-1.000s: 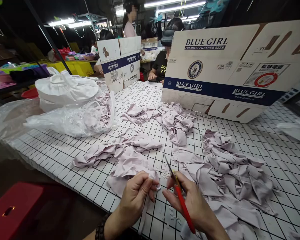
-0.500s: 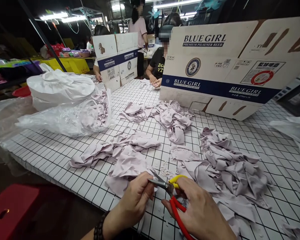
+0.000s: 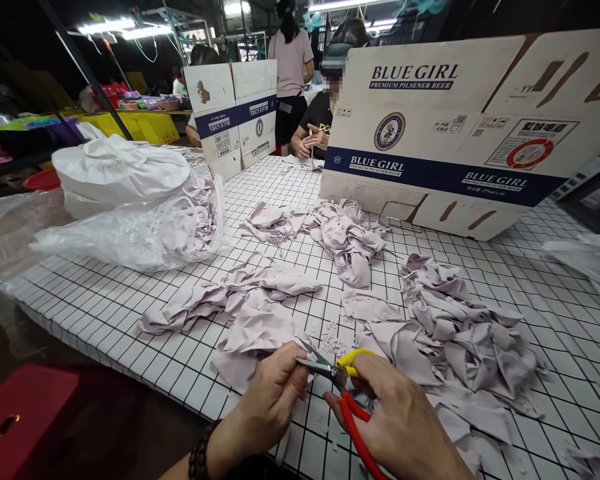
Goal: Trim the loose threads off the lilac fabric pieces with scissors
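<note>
My right hand (image 3: 400, 413) grips scissors (image 3: 341, 377) with one yellow and one red handle. Their blades stand apart, pointing left at the fingertips of my left hand (image 3: 275, 393). That hand is closed in a pinch on a pale lilac fabric piece, mostly hidden by the fingers; a narrow pale strip (image 3: 283, 445) hangs beneath it. Just beyond the blades lies a scatter of small pale snippets (image 3: 333, 341). Crumpled lilac fabric (image 3: 260, 327) spreads beyond my left hand, and a bigger heap of lilac fabric (image 3: 470, 333) lies beyond my right.
Another lilac pile (image 3: 350, 237) lies mid-table on the grid-patterned cloth (image 3: 145, 363). Clear plastic bags (image 3: 130, 233) and a white bundle (image 3: 123, 167) sit at left. Cardboard sheets (image 3: 430, 127) stand upright across the table. A red stool (image 3: 30, 420) is at lower left. People work behind.
My hands and the scissors hold nearly the same position. Across the table, a seated person's hands have risen, and a standing person has turned away and shifted right.
</note>
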A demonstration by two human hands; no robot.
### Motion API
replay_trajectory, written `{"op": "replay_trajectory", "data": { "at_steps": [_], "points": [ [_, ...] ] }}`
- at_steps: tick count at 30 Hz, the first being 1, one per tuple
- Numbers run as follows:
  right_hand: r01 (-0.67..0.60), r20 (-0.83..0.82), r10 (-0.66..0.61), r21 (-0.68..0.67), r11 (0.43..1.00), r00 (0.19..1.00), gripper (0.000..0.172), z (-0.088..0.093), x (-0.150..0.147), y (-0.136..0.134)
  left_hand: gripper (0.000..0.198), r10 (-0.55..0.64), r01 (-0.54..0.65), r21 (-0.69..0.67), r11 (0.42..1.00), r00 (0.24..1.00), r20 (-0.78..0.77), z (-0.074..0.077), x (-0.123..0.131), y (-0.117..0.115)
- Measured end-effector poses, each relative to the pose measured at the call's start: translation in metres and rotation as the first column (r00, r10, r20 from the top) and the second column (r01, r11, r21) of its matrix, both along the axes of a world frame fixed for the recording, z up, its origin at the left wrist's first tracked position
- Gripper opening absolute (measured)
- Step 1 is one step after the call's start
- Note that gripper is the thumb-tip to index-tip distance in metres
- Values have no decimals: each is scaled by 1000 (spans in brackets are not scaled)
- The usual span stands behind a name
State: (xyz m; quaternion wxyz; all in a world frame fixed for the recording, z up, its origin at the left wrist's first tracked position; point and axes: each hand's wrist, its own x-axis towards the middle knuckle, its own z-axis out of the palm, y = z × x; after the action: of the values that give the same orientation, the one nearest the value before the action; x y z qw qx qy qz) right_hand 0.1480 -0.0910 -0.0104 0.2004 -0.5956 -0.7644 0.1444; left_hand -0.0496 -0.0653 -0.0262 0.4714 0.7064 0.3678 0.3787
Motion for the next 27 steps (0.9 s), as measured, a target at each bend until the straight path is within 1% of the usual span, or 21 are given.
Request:
{"op": "replay_trajectory", "data": {
  "at_steps": [5, 9, 15, 20, 23, 27],
  "points": [
    [23, 5, -23, -53, 998, 1000, 37, 1, 2, -1, 32, -14, 14, -35, 999, 1000, 6, -2, 2, -1],
    [18, 0, -19, -77, 997, 1000, 38, 1, 3, -1, 32, -13, 14, -69, 998, 1000, 5, -2, 2, -2],
    [32, 13, -30, -129, 991, 999, 43, -1, 3, 0, 31, -23, 27, -109, 994, 999, 36, 1, 1, -2],
    [9, -10, -11, -173, 985, 1000, 45, -2, 3, 0, 29, -37, 48, -149, 988, 997, 74, 3, 1, -3],
    [1, -16, -4, -166, 986, 1000, 44, -4, 4, 0, 30, -38, 53, -170, 984, 995, 88, 3, 1, -3],
    [-15, -30, 12, -102, 995, 999, 45, -4, 5, 0, 31, -35, 53, -193, 980, 995, 99, 2, -1, -4]
  ]
}}
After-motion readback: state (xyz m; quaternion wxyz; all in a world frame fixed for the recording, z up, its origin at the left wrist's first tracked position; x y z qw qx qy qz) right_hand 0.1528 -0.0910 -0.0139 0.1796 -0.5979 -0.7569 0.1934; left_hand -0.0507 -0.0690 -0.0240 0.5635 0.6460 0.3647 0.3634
